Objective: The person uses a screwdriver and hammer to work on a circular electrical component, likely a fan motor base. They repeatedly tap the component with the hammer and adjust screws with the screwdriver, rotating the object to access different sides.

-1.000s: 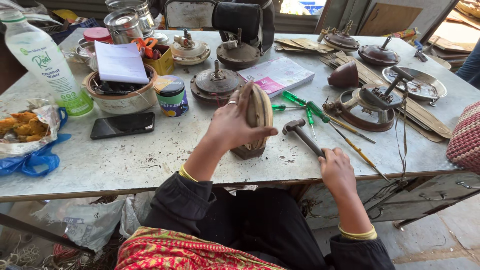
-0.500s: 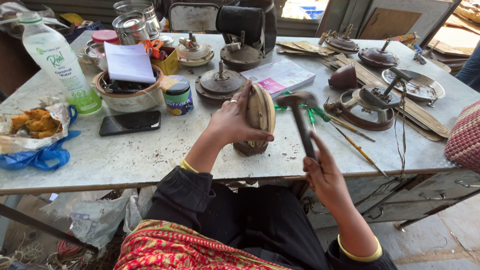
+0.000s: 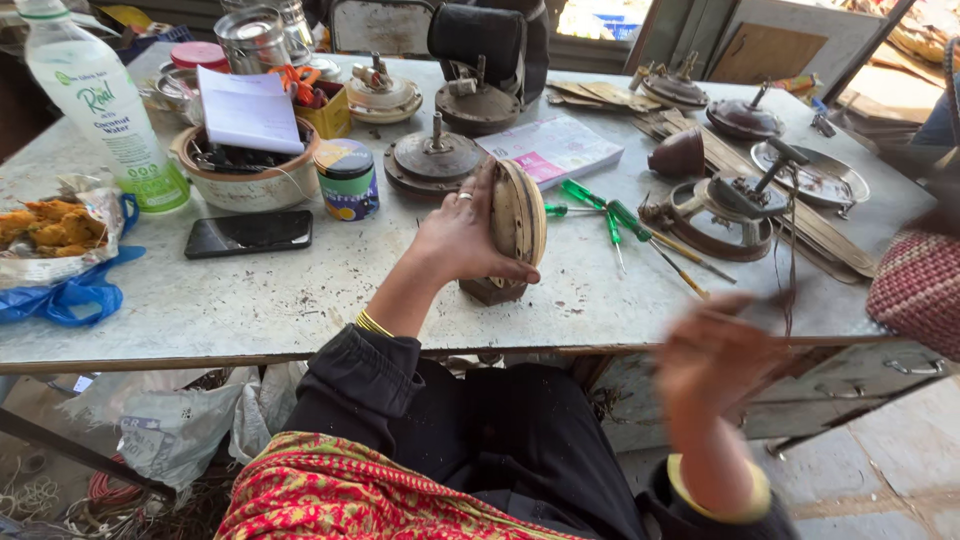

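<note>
My left hand (image 3: 455, 240) grips a round, tan metal motor disc (image 3: 520, 212) and holds it on edge, upright, on a small dark block (image 3: 488, 291) near the front of the grey table (image 3: 250, 310). A ring shows on one finger. My right hand (image 3: 712, 360) is blurred by motion, low and to the right of the disc, just past the table's front edge. Its fingers are closed on the hammer handle (image 3: 772, 298), which shows only as a dark streak; the head is too smeared to see.
Green-handled screwdrivers (image 3: 600, 208) lie right of the disc, beside a motor assembly (image 3: 730, 205). Behind are more round motor parts (image 3: 435, 160) and a pink booklet (image 3: 555, 148). A phone (image 3: 248, 233), small tin (image 3: 347, 178), bowl (image 3: 245, 180), bottle (image 3: 100, 110) and foil-wrapped food (image 3: 50, 228) sit left.
My right hand had lifted the hammer from the table up beside the disc; it has now swung down and right, away from it. My left hand keeps the disc still.
</note>
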